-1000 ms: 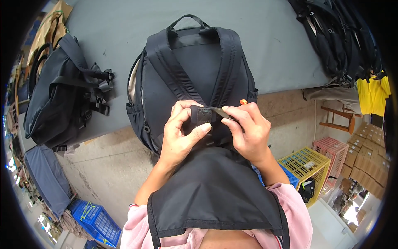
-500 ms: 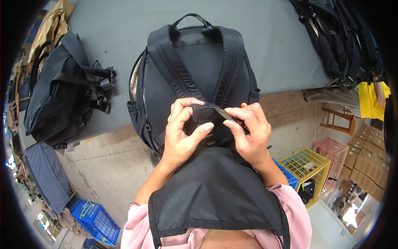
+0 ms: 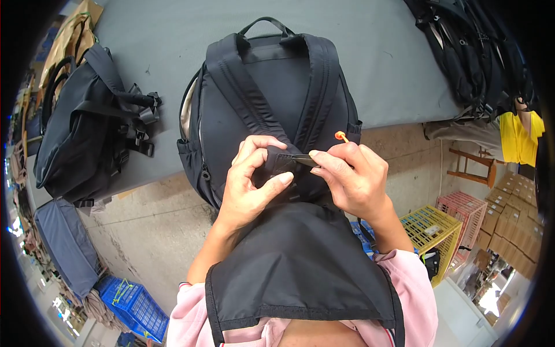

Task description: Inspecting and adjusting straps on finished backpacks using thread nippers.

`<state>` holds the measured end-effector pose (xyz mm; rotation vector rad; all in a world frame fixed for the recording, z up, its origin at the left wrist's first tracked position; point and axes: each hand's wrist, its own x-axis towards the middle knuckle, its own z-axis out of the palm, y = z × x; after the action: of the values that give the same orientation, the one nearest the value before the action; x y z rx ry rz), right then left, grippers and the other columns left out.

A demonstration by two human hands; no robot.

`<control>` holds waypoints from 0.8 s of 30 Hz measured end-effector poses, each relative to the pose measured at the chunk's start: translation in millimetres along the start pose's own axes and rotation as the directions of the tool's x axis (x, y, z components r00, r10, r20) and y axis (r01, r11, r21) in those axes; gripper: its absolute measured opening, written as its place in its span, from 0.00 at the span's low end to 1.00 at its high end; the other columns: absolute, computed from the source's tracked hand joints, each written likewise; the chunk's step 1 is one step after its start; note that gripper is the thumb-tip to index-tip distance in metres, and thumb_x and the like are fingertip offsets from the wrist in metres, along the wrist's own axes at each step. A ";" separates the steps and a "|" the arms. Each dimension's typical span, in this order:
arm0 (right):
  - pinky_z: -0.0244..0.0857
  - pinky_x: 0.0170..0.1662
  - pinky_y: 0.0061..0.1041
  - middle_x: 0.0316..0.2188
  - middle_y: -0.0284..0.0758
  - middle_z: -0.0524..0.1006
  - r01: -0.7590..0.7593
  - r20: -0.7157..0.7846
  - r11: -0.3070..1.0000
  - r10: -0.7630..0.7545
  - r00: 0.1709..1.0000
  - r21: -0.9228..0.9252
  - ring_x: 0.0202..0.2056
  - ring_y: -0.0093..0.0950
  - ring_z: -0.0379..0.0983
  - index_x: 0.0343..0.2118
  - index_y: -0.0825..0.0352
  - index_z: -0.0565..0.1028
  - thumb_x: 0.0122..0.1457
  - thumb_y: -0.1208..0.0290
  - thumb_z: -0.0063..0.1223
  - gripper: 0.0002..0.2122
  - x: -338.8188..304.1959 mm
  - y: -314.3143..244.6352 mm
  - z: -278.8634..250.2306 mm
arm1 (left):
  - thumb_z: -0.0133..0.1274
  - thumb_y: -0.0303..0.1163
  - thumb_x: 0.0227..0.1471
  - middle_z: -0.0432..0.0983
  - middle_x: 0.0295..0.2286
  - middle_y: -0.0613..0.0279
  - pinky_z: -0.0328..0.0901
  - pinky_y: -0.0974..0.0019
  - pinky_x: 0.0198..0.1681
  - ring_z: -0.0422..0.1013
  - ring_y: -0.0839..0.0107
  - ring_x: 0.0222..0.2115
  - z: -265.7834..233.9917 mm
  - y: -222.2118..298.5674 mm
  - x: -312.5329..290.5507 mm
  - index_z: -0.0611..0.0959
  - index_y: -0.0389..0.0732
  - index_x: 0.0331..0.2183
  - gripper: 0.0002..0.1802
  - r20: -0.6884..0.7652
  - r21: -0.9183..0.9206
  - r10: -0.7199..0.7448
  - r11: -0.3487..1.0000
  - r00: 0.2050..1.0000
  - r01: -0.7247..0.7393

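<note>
A black backpack (image 3: 277,75) lies with its shoulder straps facing up, partly over the edge of the grey table. My left hand (image 3: 251,179) is closed on the lower end of a backpack strap (image 3: 281,163), where a stitched patch shows between fingers and thumb. Between the fingertips of my right hand (image 3: 355,176) is a small pointed metal tool (image 3: 303,158), its tip at the stitching; its exact kind is unclear. An orange knob on a yellow stem (image 3: 341,136) pokes out beyond the right fingers.
Another black backpack (image 3: 81,127) lies on the table (image 3: 381,63) at left, and more black bags (image 3: 474,52) at far right. A blue crate (image 3: 133,306) stands low at left. Yellow (image 3: 430,225) and pink crates (image 3: 462,211) stand at right. A person in yellow (image 3: 520,139) is beyond.
The pointed tool has swung so its tip lies across the stitched patch. My right hand has turned and shifted slightly right, while my left hand keeps its grip.
</note>
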<state>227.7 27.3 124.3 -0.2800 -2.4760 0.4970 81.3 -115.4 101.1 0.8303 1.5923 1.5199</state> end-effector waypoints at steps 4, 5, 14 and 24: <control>0.61 0.22 0.25 0.24 0.30 0.71 -0.008 0.062 0.997 0.004 0.998 0.071 0.20 0.28 0.67 0.36 0.62 0.78 0.38 0.76 0.65 0.17 3.0 1.9 -1.9 | 0.61 0.30 0.39 0.70 0.40 0.58 0.58 0.64 0.47 0.64 0.66 0.44 -2.6 5.3 1.6 0.80 0.34 0.30 0.14 0.059 -0.038 -0.049 0.998 0.997 0.051; 0.60 0.22 0.25 0.24 0.30 0.72 -0.011 0.059 0.996 0.005 0.998 0.089 0.20 0.28 0.66 0.35 0.62 0.78 0.38 0.76 0.65 0.17 3.0 2.3 -1.4 | 0.61 0.30 0.39 0.70 0.40 0.58 0.58 0.64 0.47 0.64 0.66 0.44 -3.2 5.4 1.7 0.80 0.34 0.30 0.14 0.064 -0.041 -0.045 0.998 0.997 0.048; 0.62 0.22 0.26 0.23 0.32 0.71 -0.186 0.011 0.945 0.190 0.982 0.269 0.20 0.27 0.69 0.33 0.65 0.77 0.42 0.78 0.62 0.12 -2.7 0.9 10.5 | 0.61 0.31 0.40 0.69 0.40 0.60 0.57 0.65 0.49 0.63 0.67 0.45 1.7 5.8 -0.8 0.80 0.34 0.31 0.14 0.029 -0.139 -0.112 0.984 0.993 0.115; 0.64 0.26 0.21 0.26 0.34 0.71 -0.326 0.052 0.827 0.341 0.938 0.459 0.24 0.24 0.70 0.34 0.67 0.76 0.47 0.79 0.60 0.09 5.8 -11.8 8.9 | 0.57 0.33 0.49 0.64 0.49 0.51 0.51 0.62 0.55 0.59 0.61 0.50 -6.0 3.2 -7.4 0.77 0.32 0.28 0.12 -0.194 0.240 0.255 0.948 0.947 -0.207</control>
<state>216.8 15.9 125.4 -0.5229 -2.1933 1.1984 79.6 -124.5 104.9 1.0286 1.9068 1.6721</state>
